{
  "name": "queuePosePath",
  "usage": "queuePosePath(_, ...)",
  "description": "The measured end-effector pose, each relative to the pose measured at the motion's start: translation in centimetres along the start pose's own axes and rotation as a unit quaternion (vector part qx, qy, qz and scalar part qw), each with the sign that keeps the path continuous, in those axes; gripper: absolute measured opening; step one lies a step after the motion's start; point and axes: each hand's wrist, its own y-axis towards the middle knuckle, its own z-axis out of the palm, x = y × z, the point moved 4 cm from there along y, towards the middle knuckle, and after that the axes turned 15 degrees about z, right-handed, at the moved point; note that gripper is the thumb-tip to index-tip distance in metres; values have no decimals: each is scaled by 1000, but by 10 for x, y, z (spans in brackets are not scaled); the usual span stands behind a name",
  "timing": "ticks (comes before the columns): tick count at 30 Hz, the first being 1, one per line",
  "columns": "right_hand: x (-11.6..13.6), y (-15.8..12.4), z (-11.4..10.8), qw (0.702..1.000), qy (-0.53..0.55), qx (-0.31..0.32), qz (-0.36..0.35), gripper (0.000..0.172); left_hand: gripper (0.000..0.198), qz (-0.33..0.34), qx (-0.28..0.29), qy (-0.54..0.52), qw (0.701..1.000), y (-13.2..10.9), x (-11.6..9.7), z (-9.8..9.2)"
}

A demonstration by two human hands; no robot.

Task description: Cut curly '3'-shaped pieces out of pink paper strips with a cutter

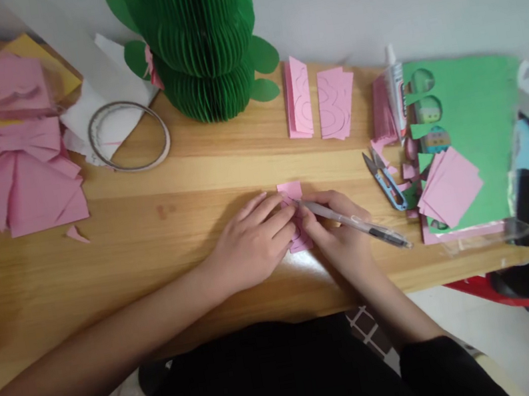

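A small folded pink paper piece (pixel 289 190) lies on the wooden table in front of me, with part of a drawn curved line visible. My left hand (pixel 257 240) rests flat on its left side, fingers stretched out over the paper. In my right hand (pixel 344 232) is a clear pen (pixel 357 223), its tip at the paper close to my left fingertips. My fingers cover much of the paper. Behind it stand or lie pink pieces with drawn outlines (pixel 336 103) and a folded pink piece (pixel 299 101).
A green honeycomb paper figure (pixel 207 52) stands at the back. To the left are a tape roll (pixel 162 151) and a folded pink paper bow (pixel 7 149). On the right lie blue thread snips (pixel 386 183), a glue tube (pixel 397 91), pink sheets (pixel 453 187) and green paper (pixel 484 114).
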Motion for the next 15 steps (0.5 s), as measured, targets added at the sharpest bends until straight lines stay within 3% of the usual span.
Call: queuePosePath(15,-3,1,-4,1000,-6,13,4,8,24,3,9,-5,1000,-1,0,0)
